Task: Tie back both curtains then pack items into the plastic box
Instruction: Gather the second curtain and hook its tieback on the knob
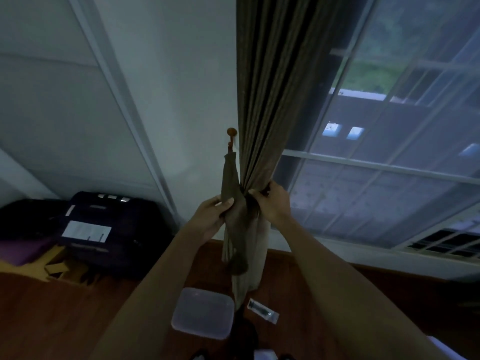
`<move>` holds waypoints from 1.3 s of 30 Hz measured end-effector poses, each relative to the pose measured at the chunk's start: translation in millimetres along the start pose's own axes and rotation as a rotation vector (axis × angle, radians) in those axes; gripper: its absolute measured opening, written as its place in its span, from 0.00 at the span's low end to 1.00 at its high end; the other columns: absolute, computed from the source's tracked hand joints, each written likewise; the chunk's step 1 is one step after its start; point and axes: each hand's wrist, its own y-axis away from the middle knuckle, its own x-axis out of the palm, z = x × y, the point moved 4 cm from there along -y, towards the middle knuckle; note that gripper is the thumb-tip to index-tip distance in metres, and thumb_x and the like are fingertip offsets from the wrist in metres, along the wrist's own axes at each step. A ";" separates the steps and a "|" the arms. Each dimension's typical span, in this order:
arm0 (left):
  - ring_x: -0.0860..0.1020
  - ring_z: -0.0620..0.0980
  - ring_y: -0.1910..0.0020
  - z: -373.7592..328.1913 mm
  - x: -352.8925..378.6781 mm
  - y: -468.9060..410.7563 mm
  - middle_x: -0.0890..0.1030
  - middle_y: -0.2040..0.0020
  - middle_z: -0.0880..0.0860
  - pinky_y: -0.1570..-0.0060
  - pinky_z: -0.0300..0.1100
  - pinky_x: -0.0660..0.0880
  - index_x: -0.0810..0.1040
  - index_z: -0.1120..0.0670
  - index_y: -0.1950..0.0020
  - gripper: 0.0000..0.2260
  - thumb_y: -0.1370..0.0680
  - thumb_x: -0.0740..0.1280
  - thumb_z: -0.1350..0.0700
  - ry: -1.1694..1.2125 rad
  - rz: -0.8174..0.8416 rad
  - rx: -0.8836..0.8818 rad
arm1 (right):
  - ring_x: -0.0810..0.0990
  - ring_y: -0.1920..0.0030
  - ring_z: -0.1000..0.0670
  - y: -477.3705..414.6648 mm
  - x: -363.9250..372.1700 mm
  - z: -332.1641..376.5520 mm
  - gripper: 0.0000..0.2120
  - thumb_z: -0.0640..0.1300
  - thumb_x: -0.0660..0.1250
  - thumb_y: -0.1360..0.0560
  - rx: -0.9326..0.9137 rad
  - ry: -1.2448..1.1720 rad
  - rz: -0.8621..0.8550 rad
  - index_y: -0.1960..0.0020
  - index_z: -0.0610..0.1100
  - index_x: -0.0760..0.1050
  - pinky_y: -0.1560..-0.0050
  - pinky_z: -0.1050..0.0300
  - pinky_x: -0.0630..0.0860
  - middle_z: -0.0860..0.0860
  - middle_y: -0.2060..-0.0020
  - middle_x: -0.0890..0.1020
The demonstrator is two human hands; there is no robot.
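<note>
Now my left hand (211,216) pinches the tie (230,189), which hangs from the hook (231,133) on the wall. My right hand (272,203) squeezes the curtain (270,100) into a bunch, so I think the tie can wrap around it. Down on the floor sit the box (202,311) and a small tube (262,310), near each other. Bags (109,229) are far left. Nothing blocks me.

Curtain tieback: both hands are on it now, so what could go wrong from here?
The tieback hangs from the small wall hook by one end; a tug from the left hand might slip it off. The right hand holds the gathered curtain; loosening may spill folds over the plastic box below.
</note>
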 end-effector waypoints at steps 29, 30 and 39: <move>0.78 0.47 0.44 -0.7 35.8 -50.7 0.80 0.44 0.48 0.47 0.35 0.72 0.77 0.52 0.38 0.25 0.33 0.78 0.50 -0.956 0.211 0.264 | 0.79 0.58 0.45 -14.8 -12.2 -25.5 0.20 0.36 0.68 0.33 0.239 -0.260 0.200 0.43 0.38 0.67 0.64 0.59 0.79 0.42 0.57 0.77; 0.78 0.49 0.44 0.1 36.9 -52.1 0.81 0.44 0.50 0.46 0.37 0.72 0.78 0.52 0.39 0.24 0.33 0.77 0.50 -0.954 0.196 0.250 | 0.75 0.62 0.47 -15.9 -11.6 -24.2 0.13 0.33 0.62 0.28 0.273 -0.318 0.147 0.45 0.39 0.66 0.70 0.63 0.75 0.43 0.60 0.74; 0.78 0.47 0.47 6.5 39.7 -47.1 0.81 0.44 0.51 0.44 0.39 0.73 0.79 0.53 0.41 0.21 0.31 0.76 0.50 -0.879 0.068 0.287 | 0.79 0.50 0.39 2.0 -14.1 -52.5 0.13 0.29 0.54 0.25 0.443 -0.519 0.043 0.52 0.44 0.69 0.43 0.40 0.77 0.38 0.53 0.74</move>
